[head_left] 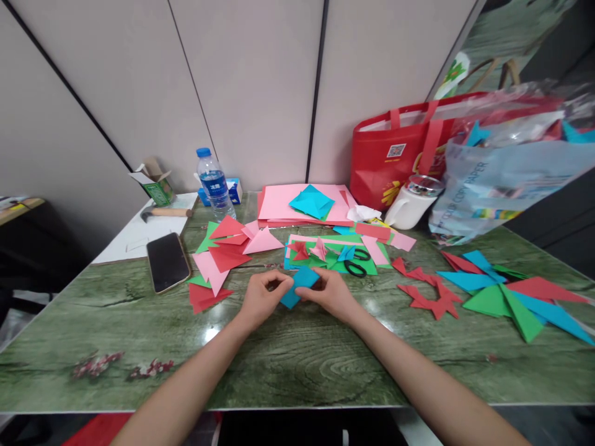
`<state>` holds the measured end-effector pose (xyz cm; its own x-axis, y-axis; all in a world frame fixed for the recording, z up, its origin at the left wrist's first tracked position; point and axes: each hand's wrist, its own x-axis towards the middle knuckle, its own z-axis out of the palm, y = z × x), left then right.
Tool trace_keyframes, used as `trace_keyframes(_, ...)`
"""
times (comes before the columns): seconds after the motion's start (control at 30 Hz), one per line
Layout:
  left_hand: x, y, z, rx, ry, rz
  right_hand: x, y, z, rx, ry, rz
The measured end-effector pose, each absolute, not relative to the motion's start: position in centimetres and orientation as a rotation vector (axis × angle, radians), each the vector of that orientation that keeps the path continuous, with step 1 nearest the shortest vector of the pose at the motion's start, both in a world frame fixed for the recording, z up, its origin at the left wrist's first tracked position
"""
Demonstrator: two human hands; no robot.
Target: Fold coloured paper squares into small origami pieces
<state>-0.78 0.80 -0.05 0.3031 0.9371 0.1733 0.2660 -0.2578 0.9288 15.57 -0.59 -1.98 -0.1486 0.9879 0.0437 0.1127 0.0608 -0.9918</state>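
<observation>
Between my two hands is a small piece of folded blue paper (300, 286), held just above the table. My left hand (266, 296) pinches its left edge between thumb and fingers. On the opposite edge, my right hand (332, 293) grips it with the thumb laid across the front. Just beyond the paper lie black-handled scissors (356, 268), their blades partly hidden among small folded paper shapes (318, 249) on green and pink sheets. Left of my left hand is a pile of red, pink and green paper pieces (227, 255).
A phone (168, 262), a hammer (167, 212) and a water bottle (216, 184) are at the left. Stacked pink paper (279, 204) lies at the back. A red bag (372, 155), a white mug (409, 207) and a plastic bag (502, 186) stand right, behind a red zigzag cutout (436, 301).
</observation>
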Motion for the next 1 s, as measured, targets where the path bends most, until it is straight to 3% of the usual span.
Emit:
trace_keyframes(0.4,-0.67,0.76,-0.47,1.685,1.113,1.075,15.07,-0.51,-1.8,-1.088,-1.1,1.383)
trace_keyframes(1.0,-1.04,1.08,-0.47,1.665,1.063,1.092,15.8,-0.28,-1.96,-1.054,-1.101,1.377)
